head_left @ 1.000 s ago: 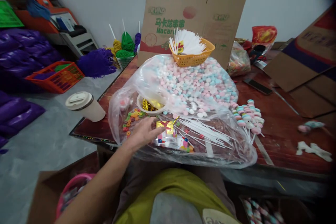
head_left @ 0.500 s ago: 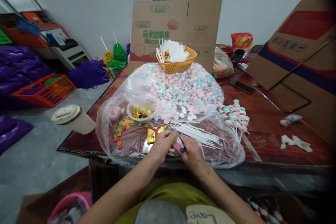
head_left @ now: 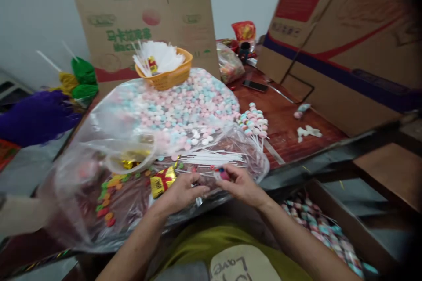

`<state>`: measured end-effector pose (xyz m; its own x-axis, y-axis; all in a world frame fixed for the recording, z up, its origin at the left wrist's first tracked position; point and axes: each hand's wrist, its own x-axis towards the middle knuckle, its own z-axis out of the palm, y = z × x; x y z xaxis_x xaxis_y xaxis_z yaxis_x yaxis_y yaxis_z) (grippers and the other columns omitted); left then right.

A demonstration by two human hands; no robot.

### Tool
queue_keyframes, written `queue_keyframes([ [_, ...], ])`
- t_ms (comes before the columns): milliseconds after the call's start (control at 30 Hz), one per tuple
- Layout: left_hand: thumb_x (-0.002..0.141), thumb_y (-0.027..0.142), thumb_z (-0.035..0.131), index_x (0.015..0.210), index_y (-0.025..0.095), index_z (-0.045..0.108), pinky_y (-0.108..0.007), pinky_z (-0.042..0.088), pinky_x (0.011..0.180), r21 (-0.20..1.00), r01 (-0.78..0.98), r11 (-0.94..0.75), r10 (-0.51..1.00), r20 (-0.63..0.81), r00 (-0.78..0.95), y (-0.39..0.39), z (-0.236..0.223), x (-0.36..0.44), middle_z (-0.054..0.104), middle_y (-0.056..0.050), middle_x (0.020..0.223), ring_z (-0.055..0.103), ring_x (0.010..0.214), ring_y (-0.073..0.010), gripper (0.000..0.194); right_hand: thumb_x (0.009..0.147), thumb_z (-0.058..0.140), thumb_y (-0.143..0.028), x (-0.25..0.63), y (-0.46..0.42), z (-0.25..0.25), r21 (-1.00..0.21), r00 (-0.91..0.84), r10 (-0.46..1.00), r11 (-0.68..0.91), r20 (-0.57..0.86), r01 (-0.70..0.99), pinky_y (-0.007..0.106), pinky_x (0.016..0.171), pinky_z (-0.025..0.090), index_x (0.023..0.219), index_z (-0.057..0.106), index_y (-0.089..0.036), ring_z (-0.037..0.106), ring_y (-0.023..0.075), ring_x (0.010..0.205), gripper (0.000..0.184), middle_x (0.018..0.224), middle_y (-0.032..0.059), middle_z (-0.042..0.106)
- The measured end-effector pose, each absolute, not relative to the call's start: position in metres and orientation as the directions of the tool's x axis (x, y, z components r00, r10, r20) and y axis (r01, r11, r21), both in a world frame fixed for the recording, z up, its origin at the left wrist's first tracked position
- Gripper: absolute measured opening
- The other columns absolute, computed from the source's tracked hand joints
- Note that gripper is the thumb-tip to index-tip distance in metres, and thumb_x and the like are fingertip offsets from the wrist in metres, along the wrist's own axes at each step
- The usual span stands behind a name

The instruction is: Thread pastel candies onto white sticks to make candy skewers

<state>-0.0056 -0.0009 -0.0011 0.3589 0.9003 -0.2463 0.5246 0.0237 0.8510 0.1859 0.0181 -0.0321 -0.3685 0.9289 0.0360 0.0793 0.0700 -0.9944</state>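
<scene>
At the table's near edge my right hand point(head_left: 242, 185) pinches a small clear plastic bag with coloured dots printed on it point(head_left: 223, 174). My left hand point(head_left: 183, 192) is closed at the other side of this bag, thumb against fingers, with a bit of shiny plastic showing below. Just left of that hand lies a gold pack of twist ties point(head_left: 163, 181). White sticks point(head_left: 211, 157) are spread on the clear plastic sheet beyond the hands. Orange, green and red candy rings point(head_left: 106, 199) lie to the left.
Pink, white and blue candies point(head_left: 184, 109) are heaped behind, below a yellow basket point(head_left: 163, 80) of white sticks. A bowl point(head_left: 150, 158) holds gold ties. Candy skewers point(head_left: 253, 119), a phone point(head_left: 255, 85) and a large carton point(head_left: 329, 61) are on the right. Wrapped skewers point(head_left: 326, 224) fill a box below.
The view has swung right. My right hand came into view, and both hands took hold of the printed bag. The hands are now farther apart, with the bag between them.
</scene>
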Motion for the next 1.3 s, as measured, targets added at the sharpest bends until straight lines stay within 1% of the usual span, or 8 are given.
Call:
queue_keyframes([
  [200,0.062,0.031,0.067,0.093,0.019,0.063,-0.033,0.042,0.078,0.601,0.782,-0.168,0.971,-0.035,0.236,0.003,0.013,0.014,0.063,-0.007,0.098,0.054,0.093,-0.0246,0.034,0.078,0.053,-0.024,0.192,0.011,-0.034,-0.952,-0.270,0.948,0.227,0.168,0.205,0.023,0.063,0.039,0.075,0.060,-0.017,0.050,0.0118,0.065,0.011,0.068,0.0002,0.057],
  [367,0.073,0.037,0.055,0.069,0.016,0.056,-0.023,0.041,0.052,0.789,0.614,0.007,0.987,-0.103,0.121,-0.006,0.002,0.042,0.056,0.001,0.058,0.051,0.055,-0.0135,0.021,0.083,0.049,-0.032,0.193,0.007,-0.035,-0.891,-0.288,0.919,0.352,0.271,0.286,0.021,0.055,0.033,0.059,0.051,-0.016,0.042,0.0090,0.056,0.029,0.056,-0.0024,0.046],
  [500,0.075,0.038,0.056,0.068,0.015,0.060,-0.021,0.041,0.051,0.840,0.541,-0.021,0.990,-0.057,0.127,-0.004,-0.004,0.038,0.058,0.001,0.057,0.053,0.053,-0.0120,0.024,0.088,0.035,-0.044,0.201,0.028,-0.030,-0.825,-0.324,0.938,0.276,0.120,0.493,0.019,0.047,0.030,0.050,0.044,-0.016,0.038,0.0075,0.049,0.048,0.048,-0.0038,0.038],
  [633,0.081,0.032,0.052,0.075,0.016,0.065,-0.021,0.046,0.056,0.803,0.571,-0.173,0.983,0.174,0.054,-0.002,-0.004,0.018,0.065,-0.001,0.067,0.059,0.061,-0.0129,0.021,0.088,0.033,-0.041,0.232,0.096,-0.010,-0.696,-0.138,0.987,0.156,0.083,0.701,0.021,0.058,0.037,0.061,0.054,-0.015,0.050,0.0124,0.065,0.043,0.065,0.0032,0.055],
  [800,0.082,0.021,0.053,0.085,0.017,0.066,-0.024,0.049,0.072,0.610,0.658,-0.441,0.840,0.538,0.065,-0.008,0.000,-0.003,0.069,-0.004,0.081,0.063,0.077,-0.0147,0.014,0.074,0.055,-0.033,0.279,0.182,0.004,-0.527,0.061,0.998,-0.041,0.019,0.849,0.030,0.070,0.039,0.077,0.064,-0.013,0.057,0.0246,0.085,0.023,0.085,0.0160,0.063],
  [1033,0.085,0.023,0.048,0.092,0.017,0.063,-0.031,0.046,0.075,0.445,0.710,-0.546,0.744,0.647,0.166,-0.018,0.013,-0.025,0.068,-0.007,0.085,0.061,0.080,-0.0164,0.018,0.081,0.041,-0.033,0.312,0.160,-0.004,-0.472,0.053,0.996,-0.011,0.075,0.882,0.032,0.065,0.043,0.086,0.065,-0.010,0.062,0.0261,0.078,0.034,0.081,0.0174,0.066],
  [1167,0.087,0.024,0.046,0.092,0.016,0.063,-0.031,0.044,0.072,0.460,0.672,-0.581,0.741,0.640,0.202,-0.016,0.018,-0.031,0.067,-0.008,0.085,0.059,0.079,-0.0165,0.019,0.083,0.043,-0.033,0.307,0.101,0.010,-0.526,-0.251,0.906,0.406,0.342,0.747,0.026,0.069,0.046,0.098,0.060,-0.018,0.061,0.0170,0.078,0.027,0.087,0.0059,0.067],
  [1300,0.087,0.024,0.046,0.091,0.016,0.064,-0.032,0.043,0.073,0.476,0.643,-0.600,0.743,0.629,0.228,-0.016,0.021,-0.030,0.067,-0.008,0.085,0.059,0.078,-0.0163,0.020,0.083,0.049,-0.017,0.285,0.061,0.028,-0.250,-0.579,0.540,0.825,0.610,0.506,0.026,0.067,0.043,0.102,0.058,-0.020,0.058,0.0143,0.073,0.021,0.084,0.0039,0.066],
])
